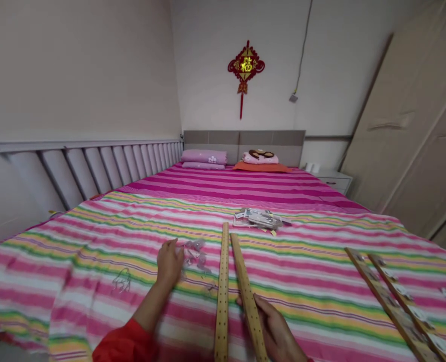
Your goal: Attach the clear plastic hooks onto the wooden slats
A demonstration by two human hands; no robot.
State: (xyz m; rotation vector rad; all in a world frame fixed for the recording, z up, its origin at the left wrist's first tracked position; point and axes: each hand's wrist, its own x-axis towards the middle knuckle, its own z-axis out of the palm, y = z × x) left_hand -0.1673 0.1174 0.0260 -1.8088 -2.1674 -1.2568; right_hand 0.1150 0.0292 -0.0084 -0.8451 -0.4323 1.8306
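My right hand [274, 328] is wrapped around the near part of a wooden strip with rows of small holes [247, 289], which leans a little to the left at its far end. Just left of it, a second holed wooden strip [223, 286] lies lengthwise on the striped sheet. My left hand [170, 261], coming from a red sleeve, has its fingers curled at the edge of a cluster of small clear plastic pieces [198, 256]; what is between the fingertips cannot be made out. Small metal bits [210, 287] lie between that cluster and the strips.
A pile of packaged items [260, 218] lies beyond the strips. Two wooden strips with round metal pieces [404, 291] lie at right. Thin loops of wire or string [122, 280] rest at left. Folded bedding [204, 158] sits by the headboard [215, 138]; a metal rail [95, 146] runs along the left.
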